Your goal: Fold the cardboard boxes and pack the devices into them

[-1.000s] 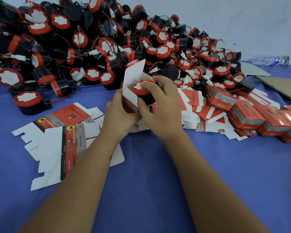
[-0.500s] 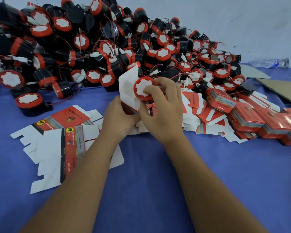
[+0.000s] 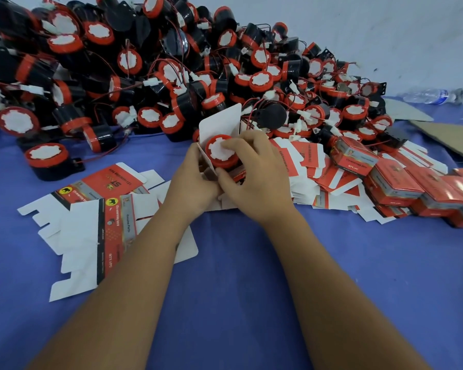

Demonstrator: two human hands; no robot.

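Note:
A small red-and-white cardboard box (image 3: 219, 121) stands open at the table's middle, its white lid flap raised. My left hand (image 3: 190, 182) grips the box's left side from below. A round device (image 3: 219, 152) with a red rim and white face sits in the box's mouth, face toward me. My right hand (image 3: 254, 177) holds the device, fingers curled over its top and thumb under it. Flat unfolded box blanks (image 3: 91, 222) lie to the left on the blue cloth. A large heap of black-and-red devices (image 3: 150, 76) with red wires fills the back.
Several closed red boxes (image 3: 396, 188) line up at the right, beside a pile of flat blanks (image 3: 318, 172). A plastic water bottle (image 3: 433, 95) lies at the far right by the wall. Brown cardboard sheets (image 3: 449, 137) lie there too. Blue cloth (image 3: 238, 276) covers the near table.
The device has turned to face me and gone lower into the box's mouth. Both hands and the box have dropped slightly toward the table.

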